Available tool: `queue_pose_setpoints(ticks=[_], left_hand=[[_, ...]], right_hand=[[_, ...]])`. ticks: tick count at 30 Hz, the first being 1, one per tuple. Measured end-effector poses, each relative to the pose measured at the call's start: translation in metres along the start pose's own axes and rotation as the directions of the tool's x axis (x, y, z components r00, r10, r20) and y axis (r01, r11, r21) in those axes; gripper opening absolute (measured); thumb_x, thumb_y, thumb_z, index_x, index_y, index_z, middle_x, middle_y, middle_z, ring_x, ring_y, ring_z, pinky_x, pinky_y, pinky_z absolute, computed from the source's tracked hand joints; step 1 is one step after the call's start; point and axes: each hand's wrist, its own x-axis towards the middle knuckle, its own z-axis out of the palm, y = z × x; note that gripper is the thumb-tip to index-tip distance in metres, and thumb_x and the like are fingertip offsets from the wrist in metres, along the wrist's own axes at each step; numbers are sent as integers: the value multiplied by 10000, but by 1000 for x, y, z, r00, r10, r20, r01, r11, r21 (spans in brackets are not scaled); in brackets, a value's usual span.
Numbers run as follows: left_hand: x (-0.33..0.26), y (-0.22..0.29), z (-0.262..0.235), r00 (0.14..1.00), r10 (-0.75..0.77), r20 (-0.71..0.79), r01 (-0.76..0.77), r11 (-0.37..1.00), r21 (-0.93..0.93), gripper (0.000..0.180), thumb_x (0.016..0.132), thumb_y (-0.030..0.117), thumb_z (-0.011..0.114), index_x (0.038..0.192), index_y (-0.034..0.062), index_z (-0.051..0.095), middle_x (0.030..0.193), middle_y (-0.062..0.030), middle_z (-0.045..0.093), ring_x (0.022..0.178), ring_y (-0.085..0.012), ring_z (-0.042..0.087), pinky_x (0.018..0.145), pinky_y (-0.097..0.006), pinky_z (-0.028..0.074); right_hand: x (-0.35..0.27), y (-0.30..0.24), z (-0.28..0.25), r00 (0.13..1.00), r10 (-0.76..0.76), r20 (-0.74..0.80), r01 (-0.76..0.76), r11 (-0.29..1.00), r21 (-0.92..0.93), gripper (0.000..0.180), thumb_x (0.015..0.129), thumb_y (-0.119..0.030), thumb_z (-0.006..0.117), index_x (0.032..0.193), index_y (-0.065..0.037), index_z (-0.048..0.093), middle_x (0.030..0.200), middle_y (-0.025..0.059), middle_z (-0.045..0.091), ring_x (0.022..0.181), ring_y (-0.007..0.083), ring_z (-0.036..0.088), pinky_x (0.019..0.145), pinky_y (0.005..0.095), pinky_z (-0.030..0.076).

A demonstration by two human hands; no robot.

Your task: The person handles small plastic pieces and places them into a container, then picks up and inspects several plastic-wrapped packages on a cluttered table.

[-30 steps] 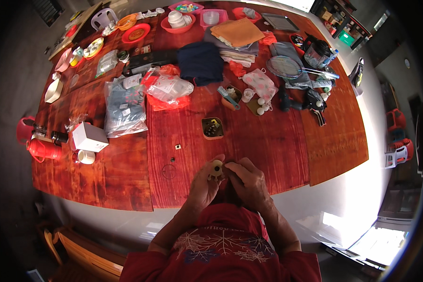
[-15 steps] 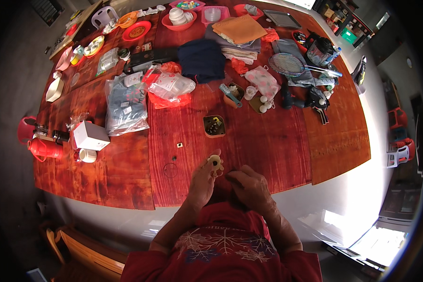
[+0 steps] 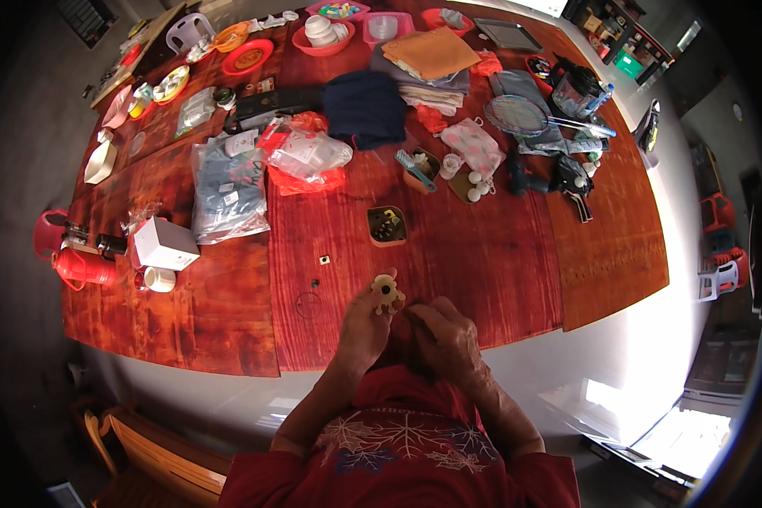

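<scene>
My left hand [image 3: 362, 330] holds a small cream gear-shaped part [image 3: 387, 293] with a dark centre hole, raised just above the near edge of the red wooden table [image 3: 499, 262]. My right hand [image 3: 443, 334] sits close beside it with curled fingers, its fingertips near the part; whether it pinches something small is hidden. A small brown tray of tiny parts [image 3: 387, 226] stands just beyond the hands. Two tiny pieces, a pale square one [image 3: 323, 260] and a dark one [image 3: 314, 284], lie on the wood to the left of the part.
A white box [image 3: 164, 244], a white cup [image 3: 158, 278] and a red flask [image 3: 85, 267] stand at the left. Plastic bags [image 3: 229, 190], folded cloths [image 3: 366, 106], bowls [image 3: 326, 38], a racket [image 3: 521, 116] and a jug [image 3: 577, 87] crowd the far half. A wooden chair [image 3: 157, 453] stands lower left.
The hands have shifted slightly; the left hand has lifted the cream part a little higher and turned it face up. The table's things have not moved.
</scene>
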Motion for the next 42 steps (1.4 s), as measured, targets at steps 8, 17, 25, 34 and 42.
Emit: queue_pose_setpoints(ticks=[8, 17, 25, 34, 42], left_hand=[[-5, -11, 11, 994, -107, -19, 107, 994, -35, 333, 946, 126, 404, 1249, 3, 473, 1004, -86, 587, 897, -150, 565, 827, -273, 468], [-13, -12, 12, 985, -151, -77, 151, 988, -3, 355, 955, 207, 442, 1261, 29, 475, 966, -80, 611, 868, -169, 591, 808, -280, 491], [-6, -13, 3, 996, 88, -8, -88, 995, -39, 152, 931, 59, 468, 1065, 67, 538, 917, -71, 595, 783, -163, 607, 743, -321, 533], [-7, -31, 10, 994, -102, -26, 103, 995, 16, 169, 950, 113, 438, 1085, 45, 514, 1025, -77, 585, 899, -164, 594, 799, -287, 510], [-20, -18, 25, 1000, -7, 30, 6, 999, 42, 376, 984, 265, 398, 1205, -28, 479, 1142, -106, 560, 1052, -177, 537, 938, -311, 422]], right_hand=[[0, -1, 15, 985, -168, -29, 147, 926, -347, 298, 688, -49, 611, 983, -13, 625, 776, 77, 535, 550, 198, 574, 460, 303, 459], [-6, -9, 9, 997, -43, 59, 41, 999, 31, 233, 754, -33, 622, 986, -42, 625, 920, 117, 595, 717, 294, 638, 571, 350, 534], [-3, 12, -37, 992, 82, 93, -108, 940, 325, 143, 789, -56, 632, 930, -42, 655, 805, 113, 606, 718, 244, 619, 634, 343, 506], [-1, 16, 4, 990, 77, -114, -55, 981, 185, 254, 796, -6, 625, 1050, -19, 626, 882, 112, 597, 725, 233, 616, 608, 302, 505], [4, 14, 6, 980, -83, -183, 74, 996, -54, 308, 739, 2, 646, 1045, -28, 638, 818, 88, 543, 665, 245, 602, 567, 332, 513]])
